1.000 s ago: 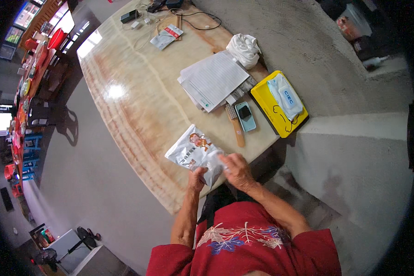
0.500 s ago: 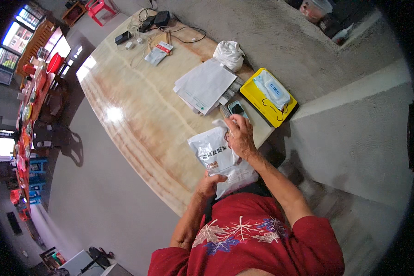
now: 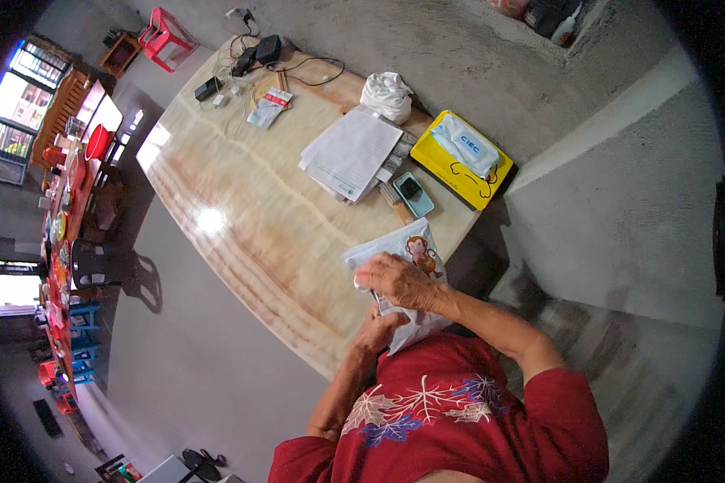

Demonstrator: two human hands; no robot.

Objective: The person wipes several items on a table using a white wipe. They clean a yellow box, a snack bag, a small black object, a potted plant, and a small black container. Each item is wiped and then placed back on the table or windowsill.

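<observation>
At the near edge of the pale marbled table point(image 3: 242, 217), a white plastic packet point(image 3: 407, 253) with a cartoon monkey printed on it lies partly over the table's rim, toward the person. Right hand point(image 3: 399, 280) rests on top of the packet, fingers curled down and closed on its near-left portion. Left hand point(image 3: 379, 328) sits just below, at the packet's lower end, fingers bent and pinching the lower edge; exact finger contact there is hidden by the right hand. Both forearms come up from a red patterned shirt point(image 3: 451, 410).

Further up the table, well apart from the packet: a phone in a teal case point(image 3: 413, 193), just beside a stack of white papers point(image 3: 350, 153). To the right of these, a yellow tray point(image 3: 463, 161) carrying a soft blue-and-white pack point(image 3: 464, 143). A knotted white bag point(image 3: 387, 94) sits beyond the papers. At the far end, black chargers and cables point(image 3: 258, 56).
</observation>
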